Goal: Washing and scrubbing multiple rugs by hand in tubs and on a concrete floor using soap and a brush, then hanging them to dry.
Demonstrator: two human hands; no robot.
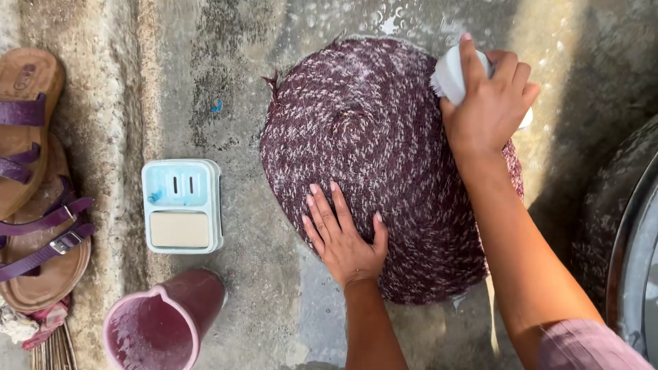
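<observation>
From the head camera: one pale blue soap dish (181, 205) holds a beige soap bar (179, 229); one maroon mug (164, 322) looks wet inside, possibly holding water. On wet concrete ground (240, 89) lies one round braided mat (373, 157). The left hand (343, 236) presses flat, fingers spread, on it; the right hand (490, 99) grips a white brush (449, 75) at its far edge. Two sandals (34, 178) lie left.

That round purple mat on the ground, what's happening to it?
A person is scrubbing it. The right hand grips a white scrub brush pressed on the far edge of the braided purple mat, while the left hand lies flat on the near side, fingers spread. The mat lies on wet concrete floor. Beside it sit a pale blue soap dish, a pink mug and brown sandals.
</observation>
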